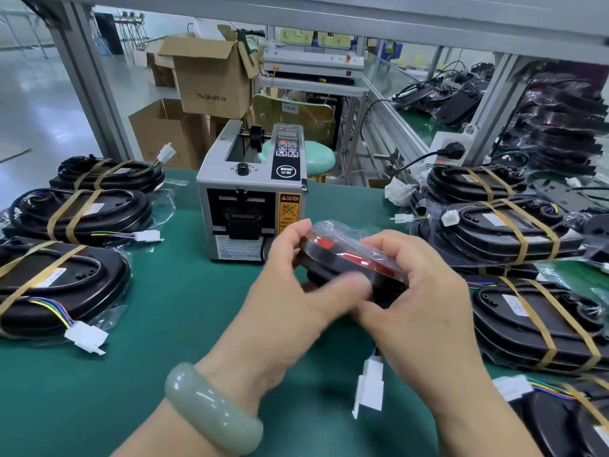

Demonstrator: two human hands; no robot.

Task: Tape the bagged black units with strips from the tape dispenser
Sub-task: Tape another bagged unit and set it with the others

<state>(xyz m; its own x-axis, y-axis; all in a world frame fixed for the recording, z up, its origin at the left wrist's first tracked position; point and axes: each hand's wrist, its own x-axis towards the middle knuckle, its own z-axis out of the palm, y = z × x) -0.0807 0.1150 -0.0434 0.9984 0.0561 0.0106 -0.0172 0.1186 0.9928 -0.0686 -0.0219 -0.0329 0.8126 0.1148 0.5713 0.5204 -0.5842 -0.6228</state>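
Both hands hold one bagged black unit (346, 255) above the green mat, tilted on edge, with a red strip showing through its clear bag. My left hand (290, 285) grips its left end, fingers curled round it and blurred. My right hand (415, 291) grips the right end. A white connector (370, 384) hangs from the unit under my right wrist. The grey tape dispenser (252, 192) stands just behind the hands. I cannot tell whether a strip sticks out of its front slot.
Three taped bagged units (82, 216) lie in a column on the left of the green mat (164, 324). Several more taped units (507, 232) are stacked on the right. Cardboard boxes (211, 77) and a mint stool (313, 156) stand beyond the table's far edge.
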